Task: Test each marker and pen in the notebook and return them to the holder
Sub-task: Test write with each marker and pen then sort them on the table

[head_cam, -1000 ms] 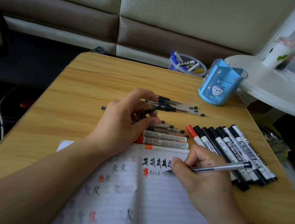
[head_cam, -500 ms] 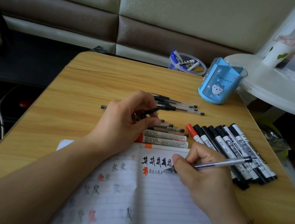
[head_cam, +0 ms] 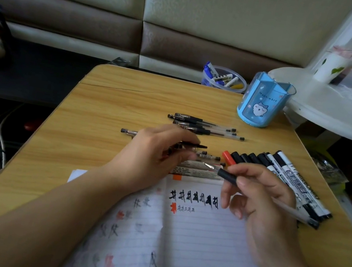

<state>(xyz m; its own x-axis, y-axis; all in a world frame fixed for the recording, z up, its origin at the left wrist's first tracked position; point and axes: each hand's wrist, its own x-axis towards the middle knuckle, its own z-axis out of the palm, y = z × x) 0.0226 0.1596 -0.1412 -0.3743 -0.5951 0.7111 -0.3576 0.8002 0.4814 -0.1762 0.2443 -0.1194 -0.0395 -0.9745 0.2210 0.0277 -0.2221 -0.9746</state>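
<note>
Pen [head_cam: 253, 191] pinched in my right hand [head_cam: 260, 208], tip off the paper, pointing left toward my left hand [head_cam: 155, 153]. Left fingers curl round a black cap [head_cam: 194, 145], just beyond the tip. Notebook [head_cam: 186, 247] open at the tabletop's near edge under both hands, test marks across the page top. Marker row [head_cam: 280, 174] touches my right hand on the far side, toward the right edge. Loose pens [head_cam: 204, 126] mid-table beyond the left hand. Blue holder [head_cam: 263, 101] at the far right corner, well apart.
</note>
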